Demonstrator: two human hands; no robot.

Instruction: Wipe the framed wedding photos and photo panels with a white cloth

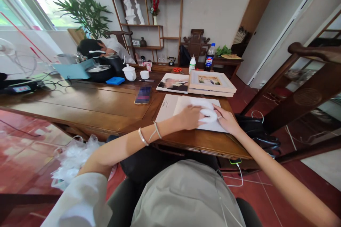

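A white, fluffy, ring-like piece (210, 116) is between my two hands, above the right side of an open book (168, 108) with pale pages. My left hand (192, 117) reaches in from the left, its fingers closed on the fluff's near-left edge. On the other side, my right hand (226, 120) grips the right edge, thumb and fingertips against it. A ring shows on a right finger. More white material lies behind the fluff, and its outline blends with the page.
Behind the open book are a photo book (173, 84) and a framed picture (213, 82). A phone (143, 95) lies left. Farther back stand a cola bottle (210, 57), a small white bottle (192, 65), orange-handled scissors (177, 70) and a white lidded pot (129, 72). Another person leans on the table.
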